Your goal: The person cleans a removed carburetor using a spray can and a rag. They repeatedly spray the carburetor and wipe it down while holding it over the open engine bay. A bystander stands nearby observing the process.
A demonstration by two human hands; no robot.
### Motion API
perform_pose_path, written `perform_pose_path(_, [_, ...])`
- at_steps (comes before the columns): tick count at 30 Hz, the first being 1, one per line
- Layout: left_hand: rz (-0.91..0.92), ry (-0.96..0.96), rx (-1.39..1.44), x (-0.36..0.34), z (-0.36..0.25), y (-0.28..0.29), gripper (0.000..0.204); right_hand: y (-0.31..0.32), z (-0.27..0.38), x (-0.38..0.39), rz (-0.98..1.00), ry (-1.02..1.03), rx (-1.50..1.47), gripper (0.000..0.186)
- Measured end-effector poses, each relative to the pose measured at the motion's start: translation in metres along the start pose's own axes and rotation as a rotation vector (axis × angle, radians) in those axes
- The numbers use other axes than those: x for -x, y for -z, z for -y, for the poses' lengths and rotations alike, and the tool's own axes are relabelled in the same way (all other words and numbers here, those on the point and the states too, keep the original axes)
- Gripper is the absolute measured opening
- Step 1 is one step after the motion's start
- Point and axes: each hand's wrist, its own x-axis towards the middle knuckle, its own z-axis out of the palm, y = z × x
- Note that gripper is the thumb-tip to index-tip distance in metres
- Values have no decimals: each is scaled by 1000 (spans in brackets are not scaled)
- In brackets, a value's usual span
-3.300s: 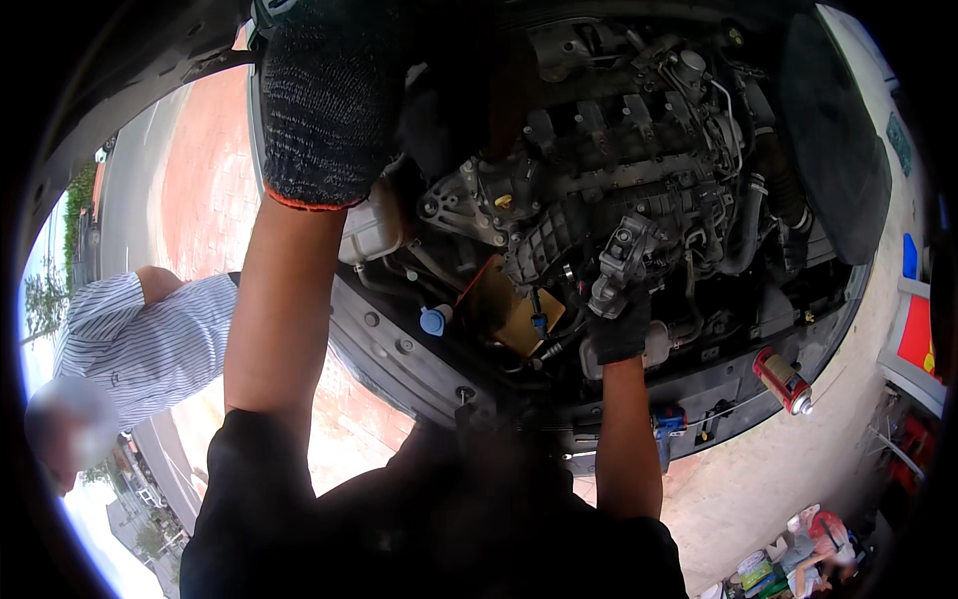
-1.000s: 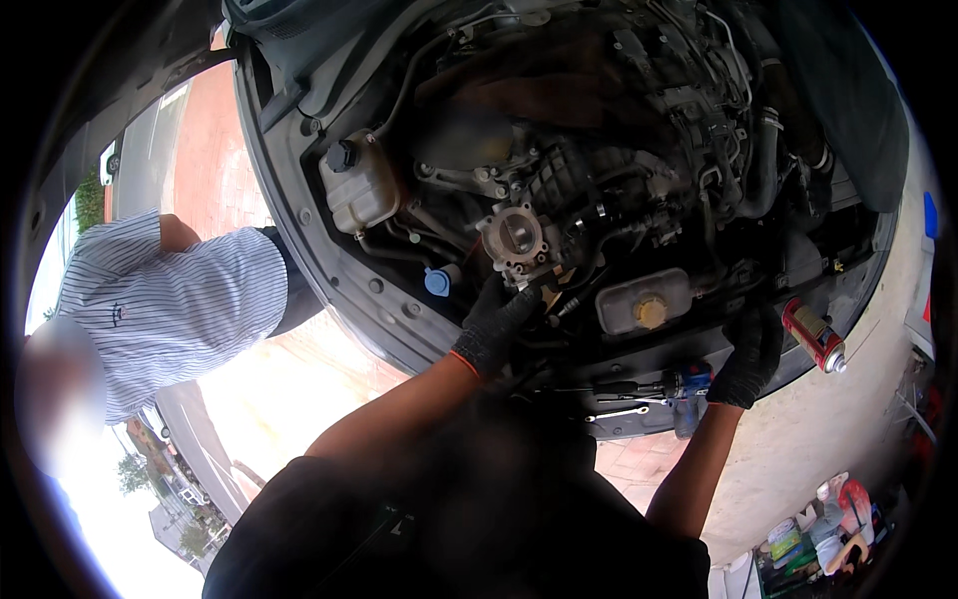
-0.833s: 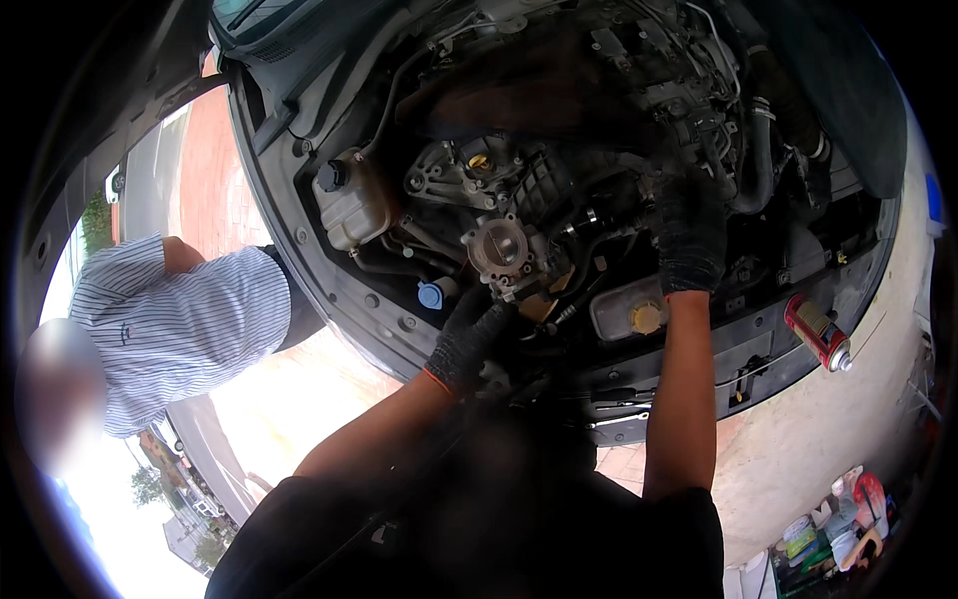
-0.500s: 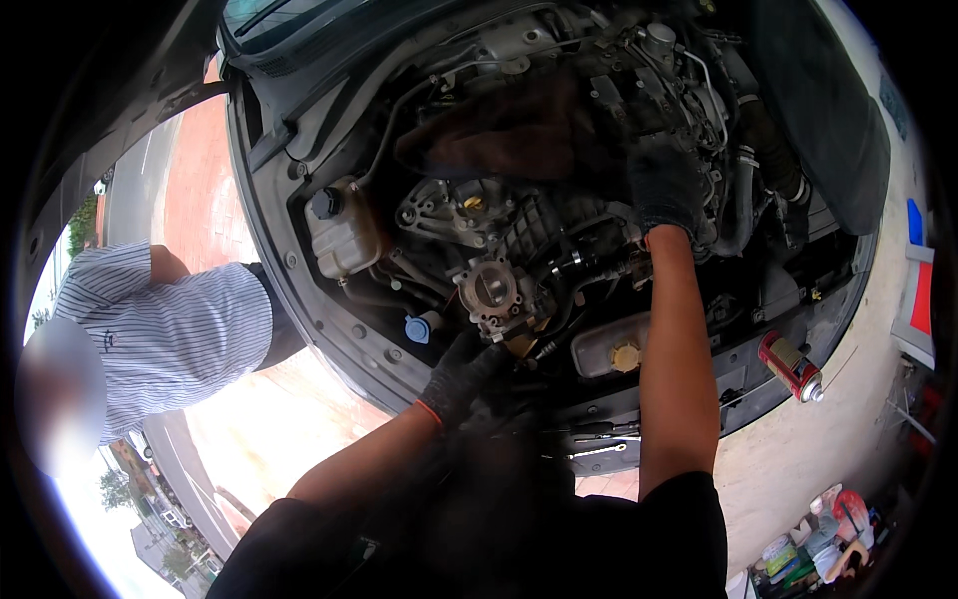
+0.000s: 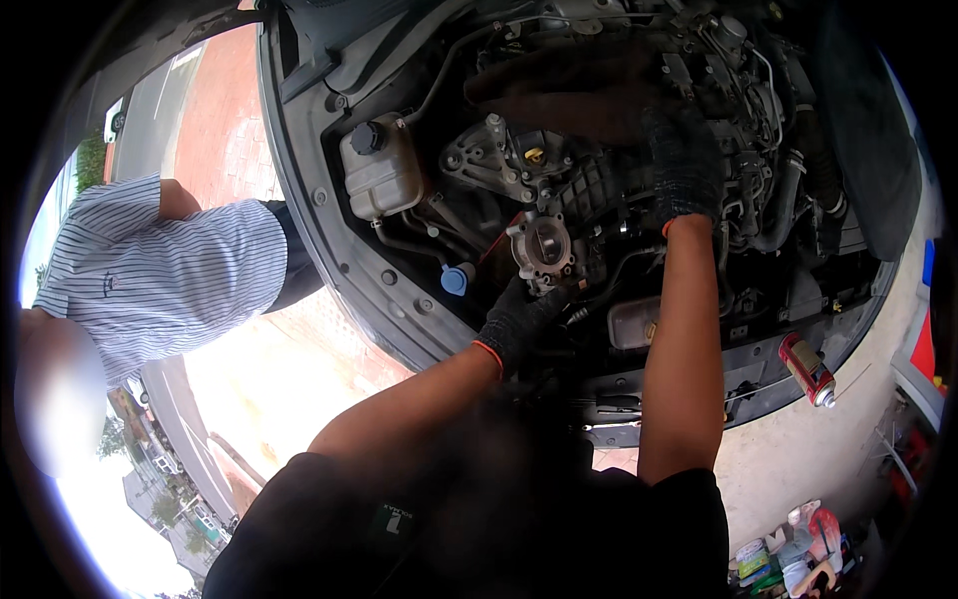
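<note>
In a car's engine bay, my left hand [image 5: 524, 317], in a dark knitted glove with an orange cuff, is closed around the lower edge of a metal throttle body [image 5: 542, 246]. The round bore faces up toward me; some fingers are hidden beneath the part. My right hand [image 5: 686, 165], gloved alike, reaches deeper over the engine. Its fingertips are at the right end of a dark brown rag [image 5: 569, 105] that lies across the engine. Shadow and blur hide whether those fingers grip the cloth.
A coolant tank [image 5: 384, 170] with a black cap and a blue-capped filler [image 5: 457, 280] stand at left. A red spray can [image 5: 806, 369] lies on the front edge at right, tools [image 5: 614, 409] nearer me. A person in a striped shirt [image 5: 190, 270] stands at left.
The view has shifted, so the engine appears further right and higher. My left hand has come up around the throttle body's lower edge. My right hand has moved left, to the rag.
</note>
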Motion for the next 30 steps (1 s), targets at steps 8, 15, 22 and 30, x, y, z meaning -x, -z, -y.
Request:
perform_pose_path(8, [-60, -50, -106, -2, -3, -8, 45, 1, -26, 106, 572, 811, 725, 32])
perform_pose_path(15, [-201, -120, -183, -6, -3, -13, 43, -9, -19, 115, 771, 570, 998, 30])
perform_pose_path(22, [-202, -145, -204, -13, 2, -11, 46, -9, 4, 83, 1132, 433, 942, 32])
perform_pose_path(30, [-222, -153, -277, -8, -8, -11, 42, -3, 2, 81, 898, 815, 1196, 27])
